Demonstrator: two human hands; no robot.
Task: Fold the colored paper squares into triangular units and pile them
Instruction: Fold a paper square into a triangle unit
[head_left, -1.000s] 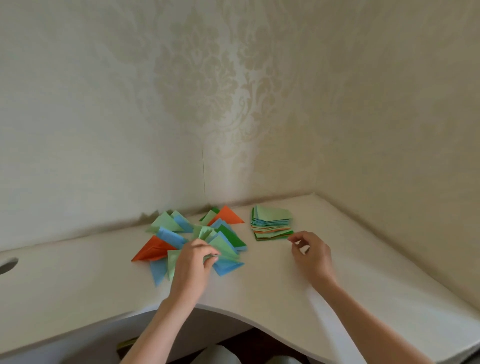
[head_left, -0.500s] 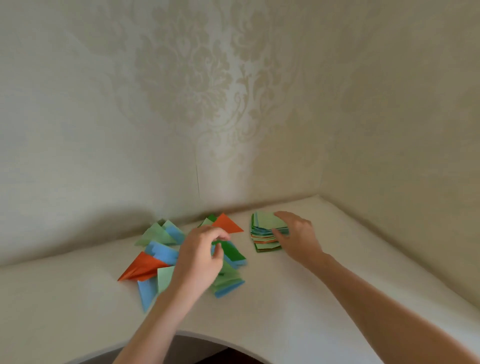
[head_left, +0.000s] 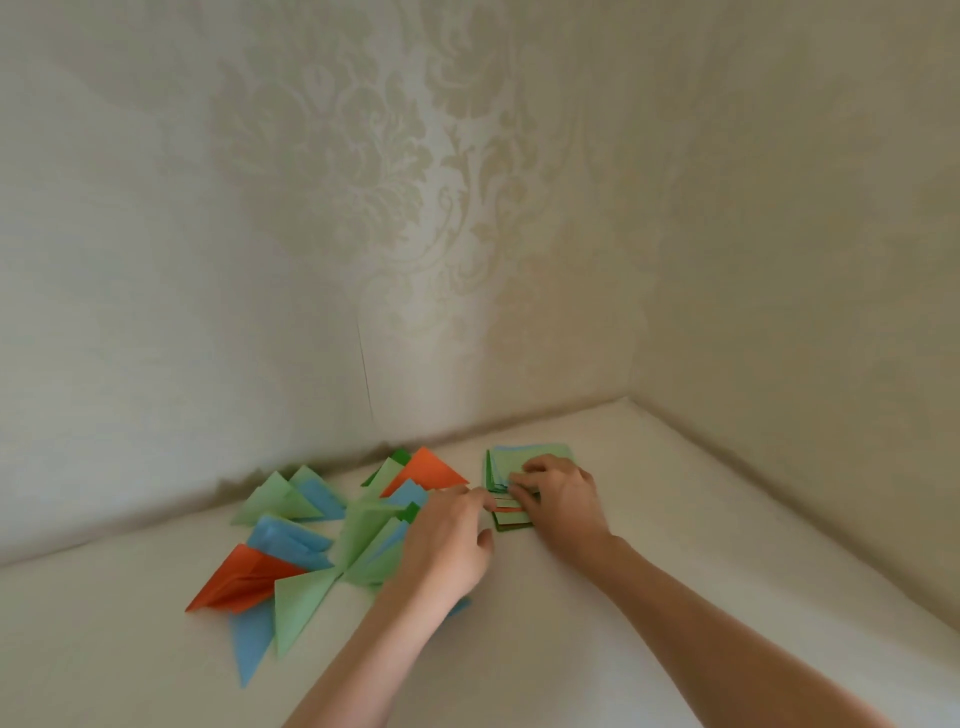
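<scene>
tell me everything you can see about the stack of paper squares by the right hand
The stack of paper squares sits on the white table near the wall corner, right of the folded triangles. Its top sheet looks light green; blue, orange and dark green edges show along its fanned left and near sides. The right hand lies over its near part, fingers curled at the upper sheets. The left hand's fingertips reach its left edge.

No text, label, brand, number or sign can be read anywhere in the view: the papers are plain colours, and the wallpaper carries only a floral pattern.
</scene>
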